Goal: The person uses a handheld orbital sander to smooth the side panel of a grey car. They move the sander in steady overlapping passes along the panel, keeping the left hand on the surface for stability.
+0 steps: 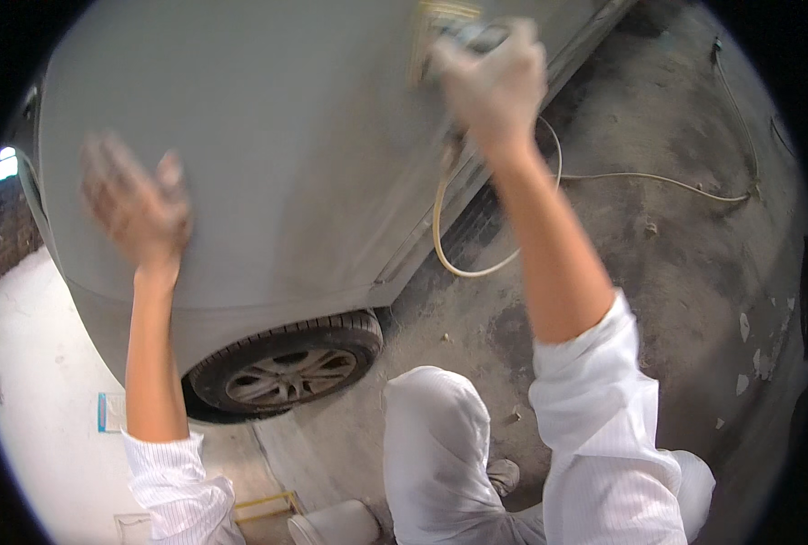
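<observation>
My right hand (pixel 497 86) grips a sander (pixel 463 34) with a pale yellow pad against the dull grey side panel of a car (pixel 240 163). Motion blurs both the hand and the tool. A cream hose (pixel 439 222) runs down from below this hand and loops near the sill. At the left, my left hand (pixel 140 204) is open, palm toward the panel, thumb apart from the fingers. Whether it touches the panel I cannot tell. Pale dust coats both hands.
Below the panel is the car's wheel (pixel 290 368). Hose also trails over the stained concrete floor (pixel 658 272) on the right. A white bucket (pixel 340 525) and a yellow frame (pixel 267 505) stand near the bottom, beside my white-clad leg. A white wall (pixel 40 345) rises at left.
</observation>
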Demonstrator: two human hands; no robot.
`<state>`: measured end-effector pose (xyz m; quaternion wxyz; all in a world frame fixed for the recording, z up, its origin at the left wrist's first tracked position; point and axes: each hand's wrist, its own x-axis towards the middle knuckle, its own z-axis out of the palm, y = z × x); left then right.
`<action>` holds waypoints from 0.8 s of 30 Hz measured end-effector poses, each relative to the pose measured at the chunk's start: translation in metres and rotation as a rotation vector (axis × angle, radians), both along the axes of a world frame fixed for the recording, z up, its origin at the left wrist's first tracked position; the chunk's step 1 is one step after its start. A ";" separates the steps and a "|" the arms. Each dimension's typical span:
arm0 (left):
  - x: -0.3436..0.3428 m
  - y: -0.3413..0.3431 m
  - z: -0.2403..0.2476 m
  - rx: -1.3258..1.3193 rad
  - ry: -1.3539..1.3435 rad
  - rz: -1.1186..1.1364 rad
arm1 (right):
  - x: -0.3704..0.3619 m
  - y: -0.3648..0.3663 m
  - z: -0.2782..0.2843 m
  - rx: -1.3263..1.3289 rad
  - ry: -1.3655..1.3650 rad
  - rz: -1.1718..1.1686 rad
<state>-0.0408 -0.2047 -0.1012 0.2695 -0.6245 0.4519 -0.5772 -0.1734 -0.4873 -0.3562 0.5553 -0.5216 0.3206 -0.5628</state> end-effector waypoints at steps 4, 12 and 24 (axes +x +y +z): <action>-0.001 -0.039 -0.088 0.216 0.067 0.068 | 0.000 -0.036 0.011 0.093 -0.057 -0.076; -0.028 0.103 -0.241 0.916 0.224 0.232 | -0.004 0.060 0.000 0.052 -0.050 -0.003; -0.053 0.233 -0.134 0.426 0.567 0.261 | 0.012 0.327 -0.115 -0.231 0.141 0.141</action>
